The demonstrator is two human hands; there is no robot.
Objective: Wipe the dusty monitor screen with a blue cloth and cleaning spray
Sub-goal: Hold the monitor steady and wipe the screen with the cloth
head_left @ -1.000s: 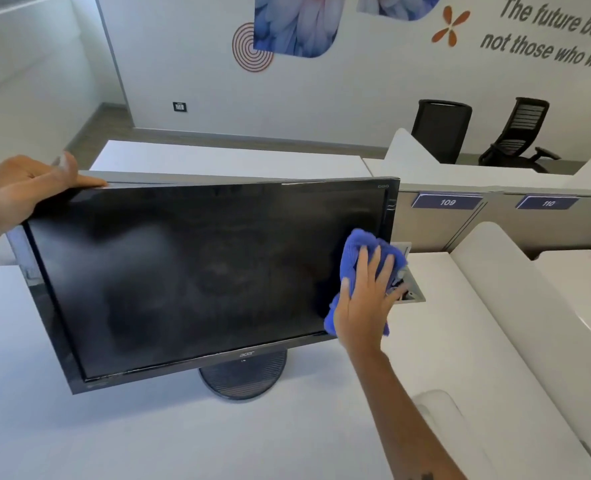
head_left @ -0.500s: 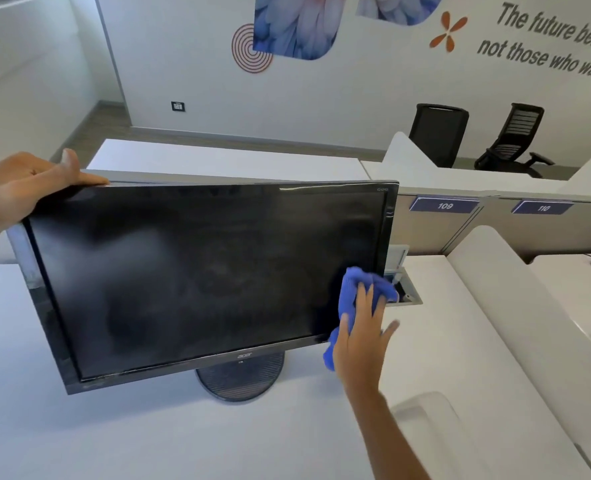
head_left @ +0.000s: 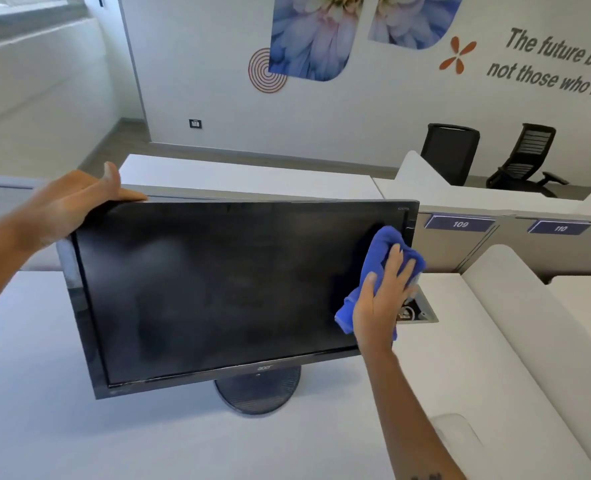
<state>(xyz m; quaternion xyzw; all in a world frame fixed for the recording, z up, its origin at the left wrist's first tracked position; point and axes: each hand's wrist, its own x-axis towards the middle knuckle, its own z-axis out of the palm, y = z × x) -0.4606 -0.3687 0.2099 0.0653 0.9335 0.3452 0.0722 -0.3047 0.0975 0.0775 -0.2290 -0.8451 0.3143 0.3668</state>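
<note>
A white table (head_left: pixel 62 427) carries a black monitor (head_left: pixel 245 367) on a round base (head_left: pixel 257 393), standing near the table's far edge and turned a little so that its left end sits lower in the head view. The screen (head_left: pixel 218 289) is wide, its long axis running from the left side of the table toward the right, and nearly all of it lies to the left of the wiping hand. It looks dull and cloudy, with pale hazy patches across the left and centre, while a narrow strip by the right bezel looks darker and cleaner. The left hand (head_left: pixel 69 206) grips the monitor's top left corner, fingers curled over the upper edge, steadying it. The right hand (head_left: pixel 380 299) lies flat with fingers spread, pressing a bunched blue cloth (head_left: pixel 380 251) against the screen's right edge, about halfway up. The right hand is the one placed to wipe, and the next stroke probably has to travel leftward along the long axis toward the haze. No spray bottle is in view. Behind the cloth a small open cable box (head_left: pixel 422 311) is set into the table.
</note>
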